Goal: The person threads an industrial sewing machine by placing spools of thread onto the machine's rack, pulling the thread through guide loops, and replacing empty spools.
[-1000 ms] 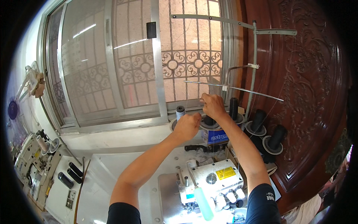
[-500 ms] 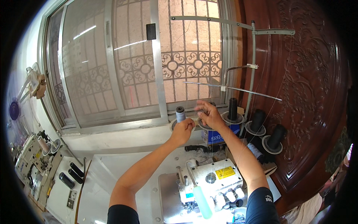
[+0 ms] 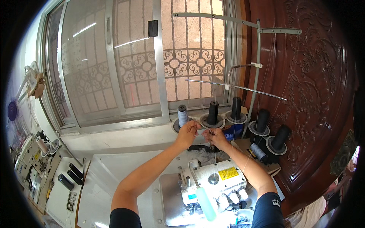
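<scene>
My left hand [image 3: 189, 134], its fingers pinched together, is just in front of a light blue thread cone [image 3: 182, 114] on the stand. Close to its right, my right hand [image 3: 216, 137] is also closed in a pinch, below a black thread cone [image 3: 213, 111]. A small gap separates the two sets of fingertips. Whatever is in either pinch is too fine to make out. Thin threads run from the rods down past my right forearm to the white overlock sewing machine [image 3: 203, 177], whose lamp glares brightly.
More black cones [image 3: 236, 108] stand on the thread stand [image 3: 259, 55] at the right. A blue-grey spool [image 3: 259, 152] lies near a box. Another sewing machine [image 3: 28, 167] and several dark spools [image 3: 66, 182] are at left. Behind are a barred window and a carved wooden door [image 3: 304, 95].
My right hand has come down from in front of the black cone, its spread fingers closing into a pinch. My left hand has shifted slightly right, and the hands are now closer together.
</scene>
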The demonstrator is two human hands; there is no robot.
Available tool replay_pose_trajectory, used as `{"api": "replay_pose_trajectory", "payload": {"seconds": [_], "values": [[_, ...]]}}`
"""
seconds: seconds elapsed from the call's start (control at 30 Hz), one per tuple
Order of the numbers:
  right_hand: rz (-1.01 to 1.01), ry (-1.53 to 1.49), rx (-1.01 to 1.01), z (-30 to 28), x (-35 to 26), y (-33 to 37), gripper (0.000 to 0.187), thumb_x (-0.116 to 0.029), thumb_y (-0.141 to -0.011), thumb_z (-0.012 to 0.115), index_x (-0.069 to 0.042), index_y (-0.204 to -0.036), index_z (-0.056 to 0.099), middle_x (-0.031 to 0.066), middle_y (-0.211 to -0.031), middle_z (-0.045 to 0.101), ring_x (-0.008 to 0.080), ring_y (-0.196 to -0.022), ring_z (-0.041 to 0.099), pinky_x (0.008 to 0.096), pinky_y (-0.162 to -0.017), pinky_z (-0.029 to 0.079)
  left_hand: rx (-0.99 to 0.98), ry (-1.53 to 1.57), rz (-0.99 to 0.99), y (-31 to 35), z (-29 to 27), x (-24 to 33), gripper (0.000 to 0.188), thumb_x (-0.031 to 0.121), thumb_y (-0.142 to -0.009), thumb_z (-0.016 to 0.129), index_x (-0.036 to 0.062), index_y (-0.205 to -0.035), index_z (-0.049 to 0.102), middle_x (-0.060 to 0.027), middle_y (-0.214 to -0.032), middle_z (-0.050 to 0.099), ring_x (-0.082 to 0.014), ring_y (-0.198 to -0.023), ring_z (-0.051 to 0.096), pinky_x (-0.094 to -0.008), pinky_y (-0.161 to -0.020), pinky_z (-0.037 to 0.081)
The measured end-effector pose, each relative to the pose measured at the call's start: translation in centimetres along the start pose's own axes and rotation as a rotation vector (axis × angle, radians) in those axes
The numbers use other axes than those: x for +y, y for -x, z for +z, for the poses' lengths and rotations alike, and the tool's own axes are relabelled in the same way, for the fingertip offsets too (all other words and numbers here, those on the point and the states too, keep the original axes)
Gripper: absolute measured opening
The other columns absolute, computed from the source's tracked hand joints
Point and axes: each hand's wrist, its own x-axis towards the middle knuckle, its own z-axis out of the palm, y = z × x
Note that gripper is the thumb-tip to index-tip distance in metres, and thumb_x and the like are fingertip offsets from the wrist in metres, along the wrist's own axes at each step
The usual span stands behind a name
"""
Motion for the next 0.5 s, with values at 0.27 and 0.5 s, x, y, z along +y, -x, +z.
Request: {"api": "replay_pose_trajectory", "payload": {"seconds": [0.27,0.5], "values": [[-0.007,0.238,0.005,0.4,-2.1,0.3,0.022,-0.014,-0.076,0.064,0.0,-0.093,0.059,0.0039,-0.073,0.059,0.0113,-0.069,0.055,0.0246,-0.064,0.044,-0.095,0.365,0.022,-1.0,0.7,0.2,0.015,-0.002,-0.081,0.036,0.0011,-0.079,0.051,-0.0142,-0.11,0.053,-0.0231,-0.101,0.053,-0.031,-0.082,0.044],[-0.248,0.712,0.344,-3.4,-6.2,0.4,0.034,-0.009,-0.075,0.059,0.001,-0.106,0.049,0.0181,-0.097,0.054,0.0256,-0.088,0.055,0.0332,-0.073,0.044,0.004,0.016,0.179,-1.6,-0.2,-1.2,0.018,-0.002,-0.075,0.034,-0.0047,-0.071,0.051,-0.0187,-0.106,0.054,-0.0232,-0.099,0.054,-0.0304,-0.085,0.043]]}}
